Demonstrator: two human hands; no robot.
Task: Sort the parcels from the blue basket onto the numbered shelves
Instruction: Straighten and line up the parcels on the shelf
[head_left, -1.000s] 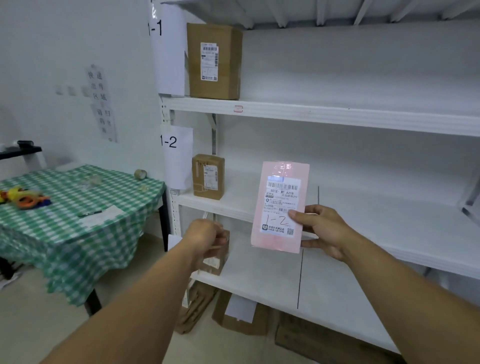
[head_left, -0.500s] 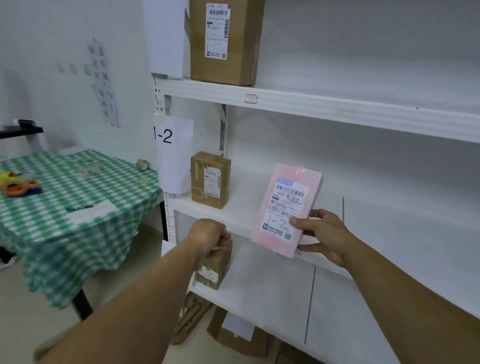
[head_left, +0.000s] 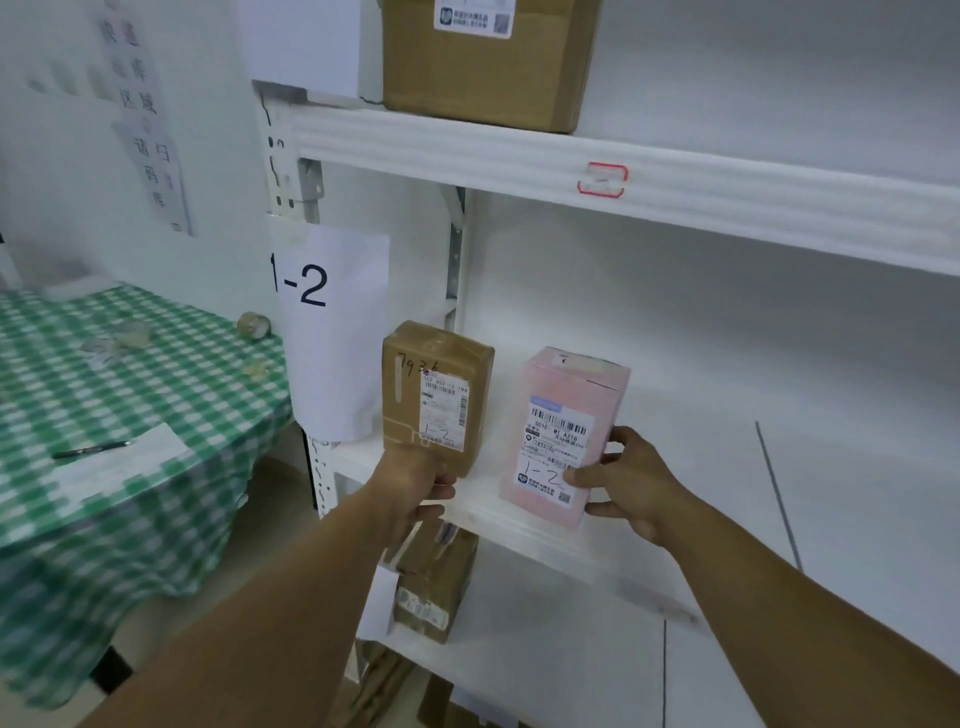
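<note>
Parcel (head_left: 563, 415): pink and upright, its label toward us with "1-2" written by hand. We see it at the front rim of the shelf (head_left: 519, 527), just right of the brown box (head_left: 436, 389) and apart from it.
Right hand (head_left: 631, 483): we see it grip the parcel's right edge low down. One digit lies across the label's lower corner and the others curl round the edge.
Left hand (head_left: 415, 483): its fingers are curled in front of the brown box's lower corner. We cannot tell whether it holds the box, something else or nothing.
Shelf: a white board. We cannot tell whether the parcel's weight rests on it.
Brown box: upright, its label also marked "1-2".
Sign (head_left: 332, 332): a white sheet reading "1-2", hung on the post left of the brown box.
Top box (head_left: 488, 62): larger and brown, on the board above.
Low box (head_left: 431, 587): brown, on the board below, under the left hand.
Table (head_left: 156, 374): at left under a green check cloth, with a pen (head_left: 91, 449) and tape (head_left: 253, 326) on it.
</note>
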